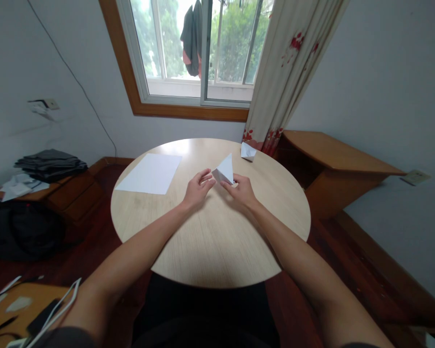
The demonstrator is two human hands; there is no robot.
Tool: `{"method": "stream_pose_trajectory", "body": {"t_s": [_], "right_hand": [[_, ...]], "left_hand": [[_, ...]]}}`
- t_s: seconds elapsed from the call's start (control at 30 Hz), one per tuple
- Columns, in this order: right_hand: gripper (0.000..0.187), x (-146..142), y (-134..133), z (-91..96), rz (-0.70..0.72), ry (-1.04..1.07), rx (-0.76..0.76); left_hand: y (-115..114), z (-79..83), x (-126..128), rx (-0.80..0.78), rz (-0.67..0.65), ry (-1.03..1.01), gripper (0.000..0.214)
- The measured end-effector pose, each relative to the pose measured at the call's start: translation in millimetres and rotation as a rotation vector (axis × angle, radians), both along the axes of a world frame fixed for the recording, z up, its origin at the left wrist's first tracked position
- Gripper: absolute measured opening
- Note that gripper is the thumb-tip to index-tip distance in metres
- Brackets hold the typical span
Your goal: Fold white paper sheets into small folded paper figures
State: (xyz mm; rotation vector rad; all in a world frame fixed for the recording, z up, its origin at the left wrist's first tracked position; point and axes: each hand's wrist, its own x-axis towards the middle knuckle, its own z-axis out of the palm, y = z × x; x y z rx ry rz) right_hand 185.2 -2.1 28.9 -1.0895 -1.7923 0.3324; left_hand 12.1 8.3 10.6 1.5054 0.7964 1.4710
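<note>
A small piece of white paper folded into a pointed shape [225,170] stands just above the middle of the round wooden table [210,241]. My left hand [196,188] pinches its left corner with curled fingers. My right hand [241,190] grips its lower right edge, fingers closed against the paper. Both forearms reach across the table from the near edge.
A flat white sheet of paper [150,173] lies on the table's left part. A small folded white paper piece [248,151] sits at the far edge. A wooden bench [333,159] stands to the right, a low wooden shelf with dark folded cloth [50,164] to the left.
</note>
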Motion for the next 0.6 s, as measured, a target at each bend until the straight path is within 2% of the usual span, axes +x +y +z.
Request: {"method": "stream_pose_trajectory", "body": {"t_s": [0.13, 0.37, 0.6], "right_hand": [[0.037, -5.3, -1.1, -1.7, 0.062, 0.138, -0.122], [0.041, -3.9, 2.4, 0.0, 0.351, 0.294, -0.278], [0.044, -2.5, 4.1, -0.1, 0.422, 0.325, -0.379]], "left_hand": [[0.0, -6.2, 5.3, -0.035, -0.055, -0.022, 0.065], [0.9, -7.6, 7.1, -0.072, -0.081, -0.087, 0.073], [-2.9, -7.0, 10.8, -0.065, -0.12, -0.105, 0.071]]}}
